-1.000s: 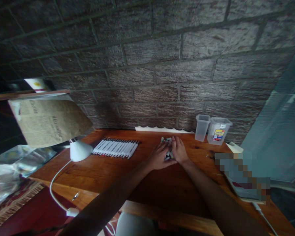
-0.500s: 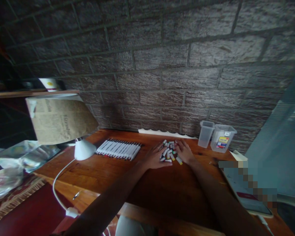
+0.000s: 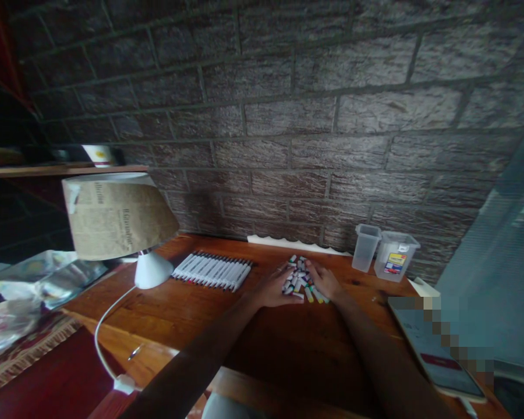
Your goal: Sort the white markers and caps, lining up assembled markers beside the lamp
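Note:
A small heap of marker caps [image 3: 300,278] with coloured ends lies on the wooden desk [image 3: 227,314] near the wall. My left hand [image 3: 274,286] lies flat on the desk at the heap's left side, fingers stretched out and touching the caps. My right hand [image 3: 325,280] rests at the heap's right side, fingers spread over the caps. Neither hand grips anything I can make out. A tidy row of white markers [image 3: 213,271] lies to the left of my hands.
A table lamp [image 3: 121,221] with a newsprint shade stands at the desk's left, its white cord running off the front edge. Two clear plastic containers [image 3: 386,251] stand by the brick wall at the right. A phone [image 3: 436,349] lies at the right front.
My hands were pressed together over the heap a second ago; they have drawn apart and slid slightly toward me, uncovering the caps. The camera has shifted a little to the left.

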A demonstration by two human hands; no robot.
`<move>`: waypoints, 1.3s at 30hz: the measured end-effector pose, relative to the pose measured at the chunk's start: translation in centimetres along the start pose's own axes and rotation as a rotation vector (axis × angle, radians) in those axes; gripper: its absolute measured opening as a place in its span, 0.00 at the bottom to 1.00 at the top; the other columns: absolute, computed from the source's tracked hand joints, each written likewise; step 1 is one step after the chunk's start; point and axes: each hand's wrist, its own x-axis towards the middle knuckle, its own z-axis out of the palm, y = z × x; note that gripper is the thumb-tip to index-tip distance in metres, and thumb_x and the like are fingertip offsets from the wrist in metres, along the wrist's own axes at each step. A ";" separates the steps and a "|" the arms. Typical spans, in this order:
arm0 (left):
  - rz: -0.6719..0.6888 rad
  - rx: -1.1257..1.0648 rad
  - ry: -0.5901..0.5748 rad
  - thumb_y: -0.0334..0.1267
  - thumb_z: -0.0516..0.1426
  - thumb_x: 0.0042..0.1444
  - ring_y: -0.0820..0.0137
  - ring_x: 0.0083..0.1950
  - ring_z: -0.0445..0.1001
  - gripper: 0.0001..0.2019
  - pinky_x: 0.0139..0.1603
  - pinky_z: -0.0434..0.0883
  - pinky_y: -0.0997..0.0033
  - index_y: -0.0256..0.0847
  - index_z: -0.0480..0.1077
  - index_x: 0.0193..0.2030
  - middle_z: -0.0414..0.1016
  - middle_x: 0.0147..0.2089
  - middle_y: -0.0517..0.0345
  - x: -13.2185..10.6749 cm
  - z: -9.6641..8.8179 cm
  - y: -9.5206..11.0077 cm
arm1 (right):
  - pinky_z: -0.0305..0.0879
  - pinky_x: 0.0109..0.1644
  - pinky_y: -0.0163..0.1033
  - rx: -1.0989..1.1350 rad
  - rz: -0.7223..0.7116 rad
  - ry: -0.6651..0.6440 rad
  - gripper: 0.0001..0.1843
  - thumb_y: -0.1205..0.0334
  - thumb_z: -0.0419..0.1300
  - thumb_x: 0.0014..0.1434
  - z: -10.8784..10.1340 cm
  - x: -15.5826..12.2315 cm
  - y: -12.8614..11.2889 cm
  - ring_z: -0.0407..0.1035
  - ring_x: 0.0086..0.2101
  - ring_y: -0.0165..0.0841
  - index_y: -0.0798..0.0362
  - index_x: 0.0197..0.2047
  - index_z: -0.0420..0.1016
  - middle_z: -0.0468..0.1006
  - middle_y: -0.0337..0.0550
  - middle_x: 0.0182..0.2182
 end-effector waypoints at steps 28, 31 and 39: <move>0.001 -0.044 -0.024 0.66 0.58 0.45 0.54 0.71 0.50 0.50 0.69 0.54 0.53 0.38 0.51 0.69 0.48 0.72 0.41 0.0 -0.4 -1.0 | 0.60 0.59 0.38 -0.084 -0.030 0.029 0.29 0.49 0.37 0.69 0.3 -0.1 -1.0 0.69 0.54 0.34 0.51 0.50 0.76 0.77 0.45 0.51; -0.001 -0.049 -0.025 0.67 0.58 0.45 0.53 0.71 0.50 0.50 0.69 0.54 0.53 0.38 0.52 0.69 0.49 0.72 0.40 0.0 -0.3 -1.1 | 0.61 0.59 0.39 -0.075 -0.034 0.024 0.29 0.48 0.37 0.69 0.3 -0.1 -1.0 0.69 0.53 0.35 0.52 0.50 0.76 0.77 0.47 0.50; 0.034 -0.095 0.014 0.60 0.56 0.54 0.57 0.72 0.49 0.41 0.70 0.54 0.54 0.40 0.50 0.69 0.48 0.72 0.44 0.1 -0.2 -0.4 | 0.61 0.59 0.39 -0.038 -0.019 0.032 0.27 0.47 0.40 0.68 0.5 0.0 -0.9 0.69 0.53 0.35 0.49 0.49 0.76 0.78 0.44 0.50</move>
